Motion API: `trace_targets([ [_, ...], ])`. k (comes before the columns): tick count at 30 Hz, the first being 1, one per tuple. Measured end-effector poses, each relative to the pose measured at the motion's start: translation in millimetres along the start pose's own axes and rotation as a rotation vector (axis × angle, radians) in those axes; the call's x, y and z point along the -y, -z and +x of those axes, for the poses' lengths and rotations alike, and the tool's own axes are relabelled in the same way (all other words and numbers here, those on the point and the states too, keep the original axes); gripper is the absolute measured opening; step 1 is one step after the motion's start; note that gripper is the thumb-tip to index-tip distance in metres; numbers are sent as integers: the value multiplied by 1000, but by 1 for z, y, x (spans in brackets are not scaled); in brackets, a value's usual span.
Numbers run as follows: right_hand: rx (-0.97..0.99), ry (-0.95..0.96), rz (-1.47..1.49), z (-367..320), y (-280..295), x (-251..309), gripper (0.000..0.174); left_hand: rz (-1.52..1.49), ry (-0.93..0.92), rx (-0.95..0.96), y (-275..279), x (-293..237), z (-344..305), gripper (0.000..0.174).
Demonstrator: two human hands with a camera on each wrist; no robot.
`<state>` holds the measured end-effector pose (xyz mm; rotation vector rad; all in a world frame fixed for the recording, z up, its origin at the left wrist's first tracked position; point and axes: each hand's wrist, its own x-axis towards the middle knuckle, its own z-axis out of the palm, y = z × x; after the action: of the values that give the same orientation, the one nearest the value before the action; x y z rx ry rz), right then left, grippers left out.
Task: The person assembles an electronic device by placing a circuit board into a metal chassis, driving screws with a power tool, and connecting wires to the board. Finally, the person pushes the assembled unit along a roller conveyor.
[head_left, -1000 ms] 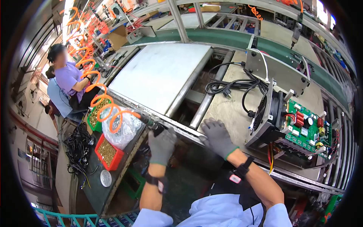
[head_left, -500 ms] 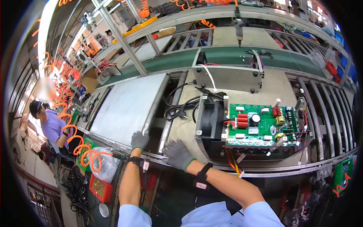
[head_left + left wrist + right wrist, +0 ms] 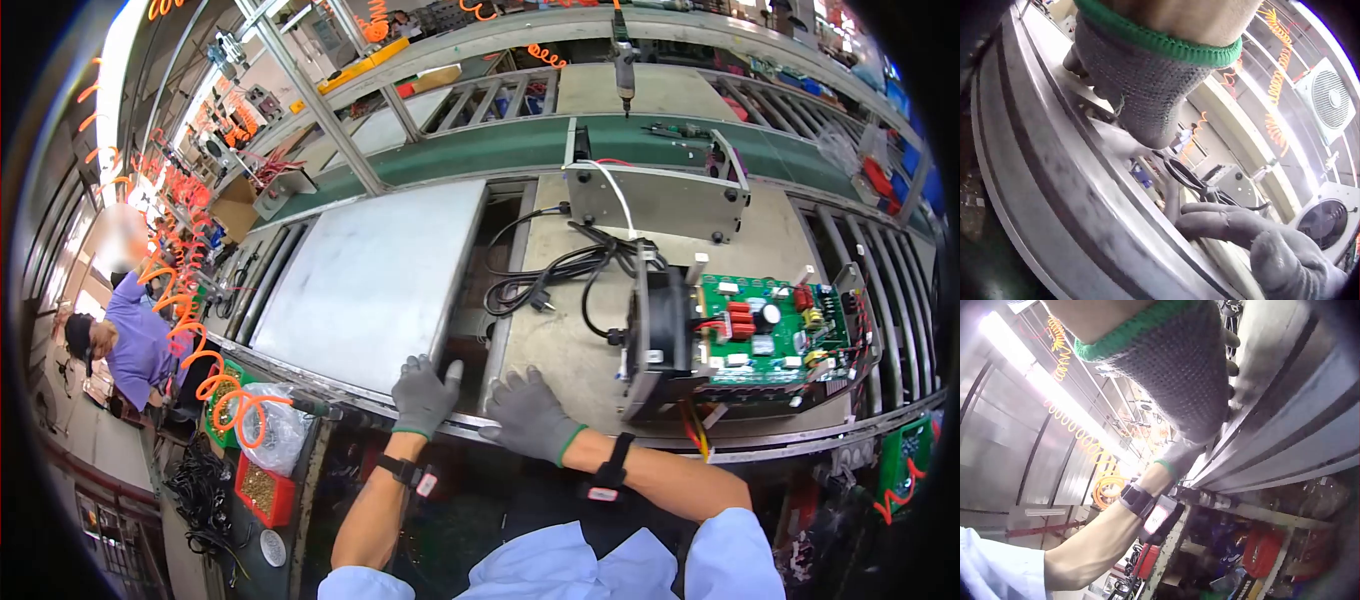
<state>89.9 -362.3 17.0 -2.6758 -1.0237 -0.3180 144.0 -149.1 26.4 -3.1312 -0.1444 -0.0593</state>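
Observation:
In the head view my gloved left hand [image 3: 425,395] rests with straight fingers on the near right corner of a bare steel plate [image 3: 370,275]. Just to its right, my gloved right hand [image 3: 530,410] lies flat with spread fingers on the near edge of a second plate [image 3: 570,345]. That plate carries an open unit with a green circuit board [image 3: 775,335], a black fan [image 3: 660,340] and a black power cord [image 3: 560,275]. The left wrist view shows my left hand [image 3: 1141,94] on the metal rail [image 3: 1054,187] and my right hand [image 3: 1272,250] beside it. Neither hand holds anything.
A grey metal cover [image 3: 660,200] stands behind the unit. An orange coiled hose [image 3: 200,370] ends in a black tool [image 3: 310,408] at my left, above a plastic bag [image 3: 275,425] and a red bin of screws [image 3: 262,490]. A person in purple [image 3: 130,340] works at far left.
My left hand has left the black tool at the hose's end and come to the plate's corner. My right hand stays flat on the near edge. The view has swung over the unit.

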Motion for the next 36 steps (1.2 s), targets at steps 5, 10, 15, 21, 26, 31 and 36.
trace_targets([
  [5,40,-7,-69,-83,48,-39,49,5,-180,35,3,-83,-49,87],
  [10,214,-117,-178,-155,101,-64,50,-144,-439,-76,-2,-151,-91,85],
  [15,708,-539,-175,-178,169,-103,51,-406,-747,-101,6,-213,-119,66],
  [21,-23,-811,-467,-189,247,-354,39,-751,-1027,70,12,-231,-125,53],
  [26,9,-1190,-740,-229,307,-514,69,-361,-717,-34,15,-172,-93,65],
  [31,58,-1463,-557,-272,312,-583,58,-334,-790,231,14,-180,-93,75],
  [36,-102,-1451,-602,-321,308,-608,51,-492,-899,278,0,-224,-101,76],
])
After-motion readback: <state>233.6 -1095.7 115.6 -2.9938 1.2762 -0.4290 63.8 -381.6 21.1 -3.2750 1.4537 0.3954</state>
